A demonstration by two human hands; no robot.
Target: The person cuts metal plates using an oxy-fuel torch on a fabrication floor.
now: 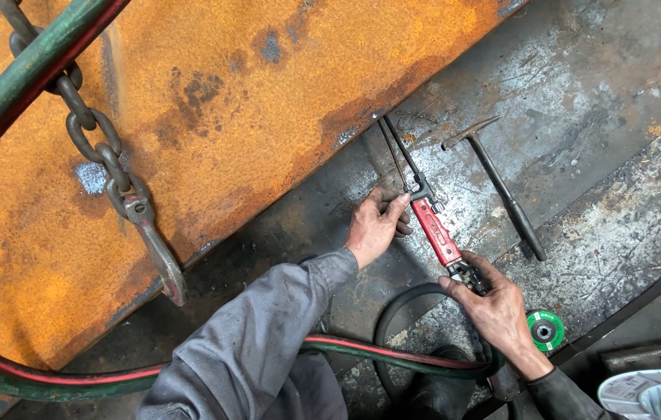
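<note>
My left hand (pixel 377 223) grips the front of a cutting torch (pixel 436 232) with a red body, just behind its head. My right hand (pixel 494 307) holds the torch's rear end, where the valves and hoses join. The torch's thin metal tubes (pixel 395 148) reach up to the lower edge of a large rusty orange steel plate (pixel 214 117). A paired green and red hose (pixel 377 352) runs from the torch under my arms and loops left.
A chipping hammer (pixel 501 187) lies on the grey steel floor (pixel 579 101) to the right of the torch. A green grinding disc (pixel 544 330) sits by my right wrist. A heavy chain with a hook (pixel 124 190) hangs against the rusty plate. A white object (pixel 653 393) is at the lower right.
</note>
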